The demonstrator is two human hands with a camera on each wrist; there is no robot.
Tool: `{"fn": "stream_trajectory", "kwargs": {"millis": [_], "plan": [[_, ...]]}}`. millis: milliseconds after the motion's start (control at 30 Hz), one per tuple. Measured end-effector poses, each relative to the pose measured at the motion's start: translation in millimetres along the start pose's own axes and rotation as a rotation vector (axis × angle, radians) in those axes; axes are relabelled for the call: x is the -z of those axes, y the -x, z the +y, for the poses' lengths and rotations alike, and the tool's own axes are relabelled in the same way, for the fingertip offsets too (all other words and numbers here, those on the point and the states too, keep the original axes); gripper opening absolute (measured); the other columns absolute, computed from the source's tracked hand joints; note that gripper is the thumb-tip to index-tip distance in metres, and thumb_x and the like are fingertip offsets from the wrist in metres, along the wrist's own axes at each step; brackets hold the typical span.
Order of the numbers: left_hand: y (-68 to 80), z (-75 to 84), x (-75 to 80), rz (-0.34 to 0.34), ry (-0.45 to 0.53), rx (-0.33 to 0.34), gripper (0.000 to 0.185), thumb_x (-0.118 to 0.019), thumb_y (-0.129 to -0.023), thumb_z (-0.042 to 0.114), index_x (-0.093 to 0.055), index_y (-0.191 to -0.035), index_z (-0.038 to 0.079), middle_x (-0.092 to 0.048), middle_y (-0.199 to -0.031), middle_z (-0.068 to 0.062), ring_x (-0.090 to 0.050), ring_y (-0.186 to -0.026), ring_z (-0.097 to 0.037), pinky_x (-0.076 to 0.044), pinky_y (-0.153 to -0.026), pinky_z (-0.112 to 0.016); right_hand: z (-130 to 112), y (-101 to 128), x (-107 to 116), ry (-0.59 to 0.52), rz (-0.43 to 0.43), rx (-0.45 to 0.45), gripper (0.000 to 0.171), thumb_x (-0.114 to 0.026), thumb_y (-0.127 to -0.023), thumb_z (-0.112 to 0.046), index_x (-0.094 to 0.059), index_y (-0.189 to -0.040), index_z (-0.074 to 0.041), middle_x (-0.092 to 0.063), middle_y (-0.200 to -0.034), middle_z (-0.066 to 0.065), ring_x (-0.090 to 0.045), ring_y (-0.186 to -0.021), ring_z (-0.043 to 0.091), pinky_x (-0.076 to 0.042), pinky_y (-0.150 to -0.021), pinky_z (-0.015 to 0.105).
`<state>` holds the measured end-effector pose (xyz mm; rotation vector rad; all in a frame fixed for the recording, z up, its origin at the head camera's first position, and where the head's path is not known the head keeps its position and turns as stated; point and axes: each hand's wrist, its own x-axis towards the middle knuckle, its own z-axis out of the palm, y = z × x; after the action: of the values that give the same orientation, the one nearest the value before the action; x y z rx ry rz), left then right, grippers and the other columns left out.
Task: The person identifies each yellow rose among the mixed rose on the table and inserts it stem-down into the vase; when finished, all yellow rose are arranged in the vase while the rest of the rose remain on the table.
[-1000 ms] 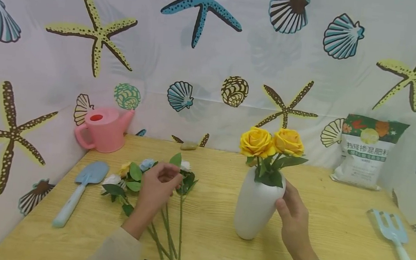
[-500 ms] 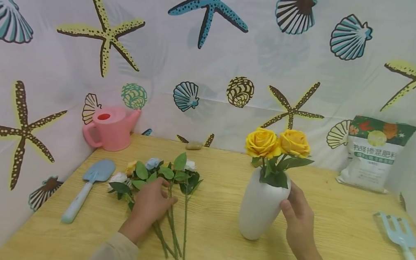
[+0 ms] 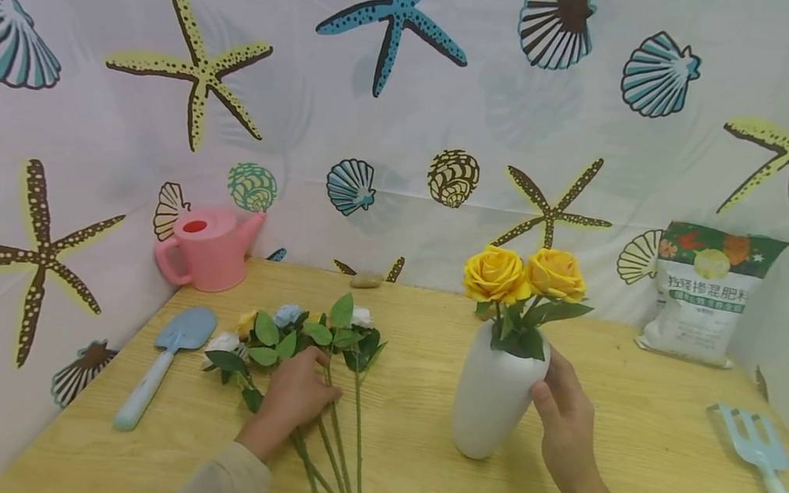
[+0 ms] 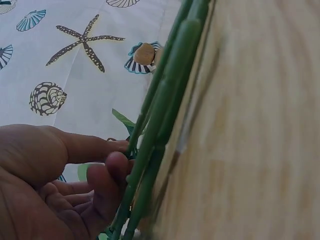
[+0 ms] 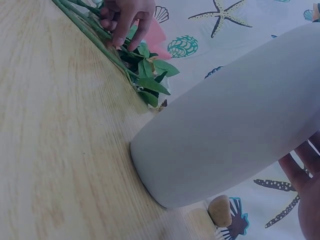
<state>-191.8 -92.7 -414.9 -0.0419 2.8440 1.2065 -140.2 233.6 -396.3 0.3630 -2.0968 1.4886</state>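
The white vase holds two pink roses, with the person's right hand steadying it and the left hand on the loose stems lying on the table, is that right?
Not quite: the two roses in the white vase are yellow, not pink, as the head view shows. The rest stands: the right hand holds the vase, and the left hand is on the loose stems on the table.

The table [image 3: 630, 455] shows pale wood grain with a glossy patch near its front edge. On it, the vase [image 3: 493, 404] looks smooth, matt white; beside that, the stems [image 4: 160, 125] look like smooth green plastic. Behind hangs printed cloth [image 3: 451, 87].
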Motion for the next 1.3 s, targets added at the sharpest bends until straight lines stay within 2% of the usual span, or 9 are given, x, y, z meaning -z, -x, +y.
{"fn": "stream_trajectory", "kwargs": {"millis": [167, 267, 400, 600, 700, 767, 967, 1100, 1300], "plan": [[1.0, 4.7, 2.9, -0.02, 0.219, 0.035, 0.045, -0.071, -0.09, 0.002, -0.052, -0.13, -0.004, -0.067, -0.062, -0.011, -0.061, -0.047, -0.019, -0.05, -0.047, -0.029, -0.1, 0.5, 0.9, 0.004, -0.004, -0.021, 0.04, -0.046, -0.106, -0.007, -0.047, -0.145, 0.002, -0.052, -0.136, -0.029, -0.052, -0.123, -0.012, -0.046, -0.096, 0.008], [4.4, 11.0, 9.3, 0.0, 0.319, 0.029, 0.045, -0.07, -0.091, 0.001, -0.051, -0.132, -0.004, -0.069, -0.071, -0.012, -0.064, -0.051, -0.021, -0.054, -0.051, -0.034, -0.1, 0.8, 1.3, 0.006, -0.012, -0.028, 0.041, -0.045, -0.106, -0.008, -0.047, -0.146, 0.0, -0.051, -0.137, -0.029, -0.052, -0.123, -0.012, -0.046, -0.096, 0.008], [8.0, 24.0, 19.1, 0.057, 0.462, 0.011, 0.046, -0.07, -0.091, 0.0, -0.051, -0.133, -0.002, -0.069, -0.084, -0.016, -0.067, -0.057, -0.023, -0.058, -0.056, -0.037, 0.6, 0.4, 2.0, -0.003, -0.009, -0.014, 0.04, -0.046, -0.106, -0.006, -0.047, -0.145, 0.001, -0.052, -0.137, -0.027, -0.053, -0.123, -0.01, -0.047, -0.096, 0.009], [13.1, 50.0, 29.0, 0.198, 0.649, -0.081, 0.046, -0.07, -0.093, 0.004, -0.052, -0.136, 0.006, -0.071, -0.09, -0.012, -0.068, -0.061, -0.016, -0.058, -0.058, -0.028, 0.2, -1.0, 2.4, -0.027, 0.0, 0.001, 0.04, -0.047, -0.105, -0.006, -0.049, -0.144, 0.002, -0.054, -0.137, -0.025, -0.054, -0.123, -0.008, -0.046, -0.097, 0.009], [16.3, 65.2, 27.5, 0.287, 0.775, -0.164, 0.045, -0.07, -0.093, 0.002, -0.054, -0.134, 0.007, -0.071, -0.089, -0.004, -0.067, -0.063, -0.011, -0.058, -0.06, -0.025, -0.5, -0.9, 2.4, -0.026, -0.001, 0.001, 0.04, -0.047, -0.105, -0.006, -0.049, -0.144, 0.001, -0.054, -0.136, -0.027, -0.054, -0.123, -0.009, -0.046, -0.097, 0.009], [18.8, 76.8, 25.5, 0.347, 0.88, -0.251, 0.044, -0.07, -0.092, -0.002, -0.054, -0.133, 0.004, -0.07, -0.088, 0.001, -0.067, -0.064, -0.009, -0.058, -0.061, -0.024, -0.5, -0.7, 2.4, -0.033, 0.0, 0.005, 0.039, -0.047, -0.105, -0.006, -0.05, -0.144, 0.002, -0.055, -0.136, -0.027, -0.054, -0.123, -0.009, -0.046, -0.097, 0.009], [25.7, 117.5, 21.8, 0.474, 1.112, -0.591, 0.042, -0.069, -0.09, -0.008, -0.052, -0.127, -0.003, -0.07, -0.088, 0.003, -0.066, -0.068, -0.01, -0.057, -0.059, -0.022, 0.0, -1.6, 2.5, -0.042, -0.001, 0.018, 0.039, -0.047, -0.106, -0.008, -0.049, -0.143, 0.002, -0.055, -0.137, -0.026, -0.053, -0.123, -0.009, -0.046, -0.098, 0.01], [28.6, 143.2, 21.6, 0.537, 1.183, -0.752, 0.04, -0.069, -0.09, -0.007, -0.051, -0.126, -0.002, -0.07, -0.092, 0.001, -0.068, -0.073, -0.012, -0.058, -0.062, -0.023, -0.3, -1.5, 2.9, -0.037, 0.003, 0.015, 0.039, -0.047, -0.106, -0.009, -0.049, -0.143, 0.003, -0.054, -0.136, -0.027, -0.053, -0.123, -0.009, -0.046, -0.098, 0.01], [26.6, 170.7, 19.6, 0.663, 1.199, -0.888, 0.038, -0.069, -0.09, -0.007, -0.052, -0.124, -0.001, -0.07, -0.094, -0.003, -0.068, -0.074, -0.014, -0.059, -0.064, -0.025, -1.2, -0.2, 2.2, -0.031, 0.008, -0.023, 0.039, -0.048, -0.104, -0.007, -0.05, -0.142, 0.003, -0.055, -0.133, -0.029, -0.054, -0.121, -0.01, -0.047, -0.096, 0.01]]}}
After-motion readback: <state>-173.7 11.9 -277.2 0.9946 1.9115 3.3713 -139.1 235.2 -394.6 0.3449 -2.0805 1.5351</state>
